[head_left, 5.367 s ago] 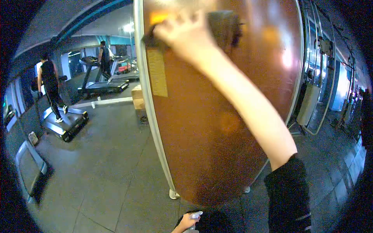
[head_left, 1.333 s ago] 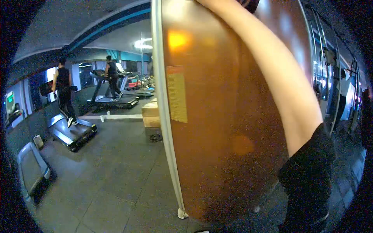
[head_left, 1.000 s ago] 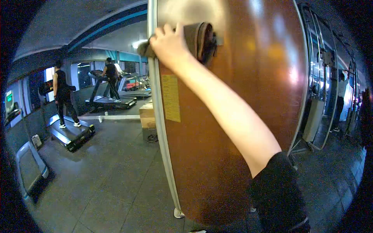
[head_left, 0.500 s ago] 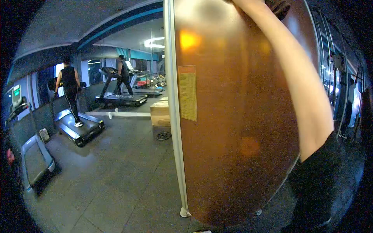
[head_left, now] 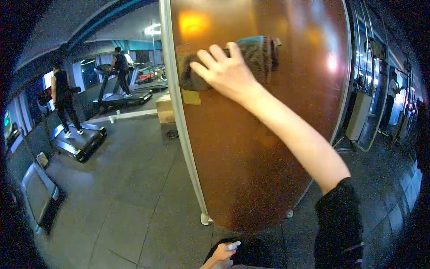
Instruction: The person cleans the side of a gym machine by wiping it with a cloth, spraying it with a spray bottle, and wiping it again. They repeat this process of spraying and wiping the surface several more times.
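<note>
A tall, glossy brown panel with a pale frame stands upright before me. My right hand presses a dark striped cloth flat against its upper part, fingers spread over the fabric. The cloth covers part of a yellowish printed label near the panel's left edge. Low in the view, close to my body, my left hand is closed around a spray bottle; its pale nozzle shows, while most of the bottle is hidden.
On the left, a person stands on a treadmill, with another treadmill nearer. A mirror behind reflects them. A cardboard box sits left of the panel. Cable machines and another person are on the right.
My right hand has come down and left across the panel, bringing the cloth into fuller view over the label. My left hand with the spray bottle now shows at the bottom. The view has shifted.
</note>
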